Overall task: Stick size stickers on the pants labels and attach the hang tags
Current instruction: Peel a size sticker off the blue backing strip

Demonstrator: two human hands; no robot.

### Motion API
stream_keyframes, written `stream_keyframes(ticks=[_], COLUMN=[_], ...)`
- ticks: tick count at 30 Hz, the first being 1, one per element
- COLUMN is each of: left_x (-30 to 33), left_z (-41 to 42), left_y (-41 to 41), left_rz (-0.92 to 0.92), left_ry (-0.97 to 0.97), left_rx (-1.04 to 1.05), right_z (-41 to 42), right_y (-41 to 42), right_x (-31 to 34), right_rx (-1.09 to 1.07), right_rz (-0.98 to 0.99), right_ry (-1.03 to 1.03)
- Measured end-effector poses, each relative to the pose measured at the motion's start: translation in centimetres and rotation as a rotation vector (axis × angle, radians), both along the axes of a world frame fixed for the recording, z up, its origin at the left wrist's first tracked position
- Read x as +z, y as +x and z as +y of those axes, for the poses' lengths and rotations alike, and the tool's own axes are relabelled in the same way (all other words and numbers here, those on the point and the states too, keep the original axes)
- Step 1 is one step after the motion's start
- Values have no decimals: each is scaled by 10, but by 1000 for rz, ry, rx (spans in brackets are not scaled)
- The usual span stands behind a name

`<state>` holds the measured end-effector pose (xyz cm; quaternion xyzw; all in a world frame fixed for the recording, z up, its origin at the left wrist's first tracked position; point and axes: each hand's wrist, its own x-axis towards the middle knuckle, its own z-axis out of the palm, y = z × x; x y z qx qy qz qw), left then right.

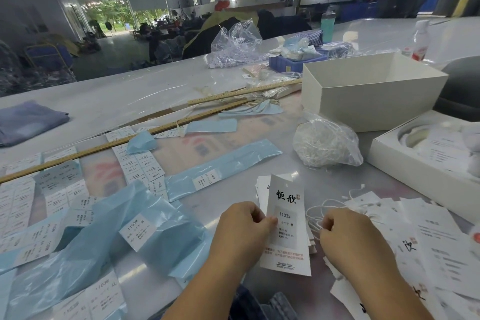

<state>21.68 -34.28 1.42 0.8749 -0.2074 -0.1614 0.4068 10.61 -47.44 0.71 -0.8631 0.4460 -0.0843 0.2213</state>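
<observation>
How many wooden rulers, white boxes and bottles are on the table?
Wooden rulers: 2
White boxes: 2
Bottles: 2
Total: 6

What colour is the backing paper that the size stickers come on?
Light blue backing paper, seen clearly from the head camera.

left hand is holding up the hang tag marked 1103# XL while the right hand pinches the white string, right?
Not quite. In the head view, the hang tag held by the left hand is marked 1103# M, not XL. The rest holds: the right hand pinches the white string.
</observation>
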Motion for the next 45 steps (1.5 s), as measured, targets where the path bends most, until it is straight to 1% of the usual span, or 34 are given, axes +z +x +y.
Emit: stream_keyframes(ticks=[3, 6, 7, 11, 14, 18, 21, 22, 24, 26, 28, 30, 33, 35, 37, 38, 42, 45], left_x=[0, 1, 1, 1, 3, 4, 5, 6, 7, 8, 9, 10, 12, 15, 16, 16, 16, 15], left_z=[0, 0, 0, 0, 1, 1, 2, 2, 2, 1, -1, -1, -1, -1, 0, 0, 0, 0], left_y=[0, 0, 0, -1, -2, -5, -6, -7, -6, -7, -8, -8, -10, -10, -10, -10, -11, -9], left_rz=[-9, -11, -16, -32, -65, -114, -144, -153, -148, -83, -19, 11, 76, 106, 98, 84, 28, 61], left_ry=[19, 43, 51, 80, 94, 107, 111, 106, 73, -15, -90, -141, -231, -271, -278, -281, -264, -304], left_rx=[-12, -27, -29, -39, -36, -8, -1, -1, 2, 4, -11, -31, -46, -61, -59, -56, -68, -62], right_z=[0, 2, 3, 4, 4, 4, 5, 6, 8, 11, 13, 14, 13, 14, 15, 15, 16, 13], right_y=[1, 3, 4, 11, 11, 9, 10, 11, 10, 10, 9, 10, 11, 11, 12, 12, 12, 11], right_x=[1, 0, -1, -10, -14, -13, -11, -10, -6, -1, 2, 3, -1, 1, 3, 3, 1, 2], right_rx=[-24, -29, -12, 137, 159, 117, 89, 80, 69, 38, 25, 43, 83, 74, 70, 72, 31, 2], right_rz=[-33, -134, -140, -34, 3, -28, -44, -86, -242, -424, -558, -628, -723, -799, -848, -873, -939, -1031], right_ry=[-43, -109, -132, -264, -228, -214, -247, -264, -278, -258, -286, -285, -193, -270, -333, -308, -55, 163])
